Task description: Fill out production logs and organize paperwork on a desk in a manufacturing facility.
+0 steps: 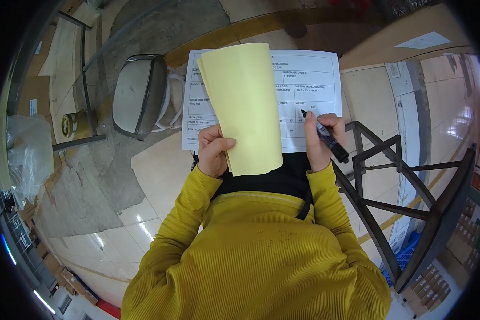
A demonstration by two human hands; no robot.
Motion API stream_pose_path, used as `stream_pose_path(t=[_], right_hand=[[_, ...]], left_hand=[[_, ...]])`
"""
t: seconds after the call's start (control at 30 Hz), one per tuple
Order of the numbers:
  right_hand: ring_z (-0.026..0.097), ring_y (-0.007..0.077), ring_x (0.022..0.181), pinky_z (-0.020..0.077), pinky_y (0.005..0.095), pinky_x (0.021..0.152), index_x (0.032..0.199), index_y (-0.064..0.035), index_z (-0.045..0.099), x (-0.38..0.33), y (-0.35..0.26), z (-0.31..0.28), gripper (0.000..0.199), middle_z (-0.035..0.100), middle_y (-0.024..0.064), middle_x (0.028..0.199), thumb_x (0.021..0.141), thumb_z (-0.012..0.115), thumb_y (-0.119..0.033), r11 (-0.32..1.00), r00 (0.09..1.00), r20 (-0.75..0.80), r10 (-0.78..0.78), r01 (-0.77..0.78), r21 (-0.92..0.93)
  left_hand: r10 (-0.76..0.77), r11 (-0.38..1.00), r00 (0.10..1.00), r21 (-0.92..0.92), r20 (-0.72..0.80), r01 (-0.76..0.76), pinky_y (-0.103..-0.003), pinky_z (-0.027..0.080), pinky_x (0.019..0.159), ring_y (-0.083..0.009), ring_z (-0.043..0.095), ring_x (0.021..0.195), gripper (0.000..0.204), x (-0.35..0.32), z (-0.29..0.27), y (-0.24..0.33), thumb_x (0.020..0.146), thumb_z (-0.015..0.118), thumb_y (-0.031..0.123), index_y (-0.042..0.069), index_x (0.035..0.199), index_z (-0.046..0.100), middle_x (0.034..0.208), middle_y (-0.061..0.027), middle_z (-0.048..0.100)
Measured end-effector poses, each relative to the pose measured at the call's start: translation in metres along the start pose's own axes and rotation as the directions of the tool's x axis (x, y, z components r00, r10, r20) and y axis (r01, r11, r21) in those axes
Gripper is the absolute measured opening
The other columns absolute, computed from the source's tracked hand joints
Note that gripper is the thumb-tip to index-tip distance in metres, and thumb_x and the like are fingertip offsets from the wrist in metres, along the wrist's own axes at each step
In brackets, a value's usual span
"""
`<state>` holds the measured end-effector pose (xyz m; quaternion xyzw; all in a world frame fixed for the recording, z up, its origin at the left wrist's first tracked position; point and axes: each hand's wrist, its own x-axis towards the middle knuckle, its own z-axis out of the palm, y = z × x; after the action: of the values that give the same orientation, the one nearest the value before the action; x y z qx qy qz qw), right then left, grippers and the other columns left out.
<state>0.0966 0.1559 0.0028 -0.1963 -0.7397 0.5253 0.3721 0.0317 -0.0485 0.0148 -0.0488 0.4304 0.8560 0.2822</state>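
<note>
My left hand (pixel 214 152) is closed on a folded sheaf of pale yellow paper (pixel 250 106), thumb on top near its lower left edge. Behind the yellow paper lies a white printed form (pixel 314 74) with a ruled table, its middle covered by the yellow sheets. My right hand (pixel 324 138) grips a black marker pen (pixel 330 140), its uncapped tip pointing up and left over the right part of the form. Whether the tip touches the form I cannot tell.
A padded chair or stool (pixel 138 98) stands at the left. At the right is a dark metal frame (pixel 410 176). A large cardboard box (pixel 405 40) sits at the upper right. A roll of tape (pixel 72 126) and clear plastic wrap (pixel 29 154) lie far left.
</note>
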Motion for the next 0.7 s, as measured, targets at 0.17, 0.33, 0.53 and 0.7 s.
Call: stream_pose_path(t=[0.17,0.33,0.53,0.7], right_hand=[[0.047,0.0062,0.058,0.0408,0.0195,0.057,0.076,-0.0054,0.047,0.009,0.002,0.006,0.027,0.051,0.0004,0.07,0.073,0.074,-0.007,0.978,0.963,-0.183,0.196,-0.178,0.111],[0.048,0.0065,0.054,0.0401,0.0193,0.051,0.077,-0.0059,0.046,0.013,0.007,0.003,0.028,0.052,0.003,0.072,0.073,0.074,-0.009,0.96,0.938,-0.21,0.276,-0.256,0.117],[0.045,0.0033,0.059,0.0377,0.0168,0.054,0.071,-0.0048,0.047,0.011,0.006,0.008,0.027,0.049,-0.0014,0.067,0.072,0.074,-0.009,0.996,0.986,-0.145,0.086,-0.085,0.011],[0.044,0.0034,0.056,0.0384,0.0174,0.051,0.07,-0.0041,0.048,0.011,0.005,0.007,0.028,0.049,-0.0009,0.064,0.071,0.075,-0.01,0.997,0.994,-0.099,0.051,-0.056,-0.049]], left_hand=[[-0.012,0.999,1.0,0.04,0.024,0.011,-0.024,0.049,0.061,-0.0121,0.058,0.06,0.006,0.003,-0.012,-0.007,0.069,0.061,-0.002,-0.002,0.066,0.056,0.071,-0.0093,0.063],[0.001,0.997,0.998,0.074,0.056,-0.005,-0.023,0.048,0.06,-0.0108,0.056,0.058,0.011,0.006,-0.013,-0.009,0.068,0.064,-0.002,0.0,0.062,0.055,0.07,-0.0073,0.062],[-0.005,0.998,0.998,0.06,0.064,0.001,-0.024,0.048,0.059,-0.0114,0.056,0.058,0.01,0.005,-0.013,-0.009,0.067,0.063,-0.002,0.0,0.062,0.054,0.069,-0.0079,0.062],[0.0,0.998,0.999,0.064,0.049,-0.003,-0.024,0.048,0.059,-0.0121,0.056,0.058,0.009,0.005,-0.012,-0.008,0.067,0.061,-0.003,-0.001,0.062,0.054,0.069,-0.0088,0.062]])
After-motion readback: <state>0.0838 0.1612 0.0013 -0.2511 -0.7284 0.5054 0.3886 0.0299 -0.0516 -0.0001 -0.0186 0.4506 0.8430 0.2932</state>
